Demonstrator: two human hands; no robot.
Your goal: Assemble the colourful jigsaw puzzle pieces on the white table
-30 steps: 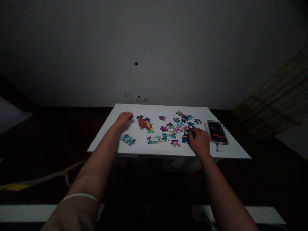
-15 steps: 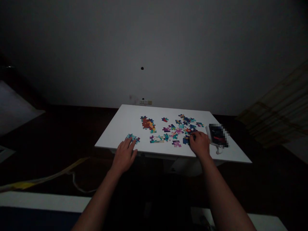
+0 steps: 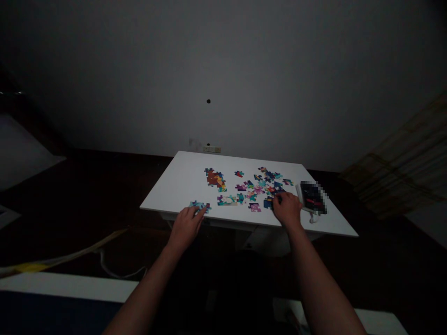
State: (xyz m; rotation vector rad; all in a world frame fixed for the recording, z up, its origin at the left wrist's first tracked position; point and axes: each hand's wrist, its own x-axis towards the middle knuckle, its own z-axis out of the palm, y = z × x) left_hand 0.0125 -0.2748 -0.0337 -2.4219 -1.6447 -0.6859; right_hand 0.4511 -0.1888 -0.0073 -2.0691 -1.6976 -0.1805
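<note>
My left hand (image 3: pixel 185 227) lies at the front edge of the white table (image 3: pixel 167 186), fingers stretched out. Its fingertips touch a small joined strip of teal puzzle pieces (image 3: pixel 200 204). My right hand (image 3: pixel 288 209) is bent with thumb and fingers pinched together at a dark puzzle piece, largely covered by the fingers. A dark blue puzzle piece (image 3: pixel 268 202) lies just left of them. Between the hands are a joined white-and-teal section (image 3: pixel 226 200) and a pink puzzle piece (image 3: pixel 254 207). Farther back lies a larger joined brown-and-yellow section (image 3: pixel 214 178).
Several loose puzzle pieces (image 3: pixel 259 190) are scattered on the right half of the table. A single red-and-teal piece (image 3: pixel 239 174) lies farther back. A dark, blurred-out object (image 3: pixel 312 197) on a white stand is right of my right hand. Behind the table rises a wall (image 3: pixel 258 116).
My left hand has slid the teal strip to the right along the front edge. My right hand stays at nearly the same spot, and the view has shifted slightly.
</note>
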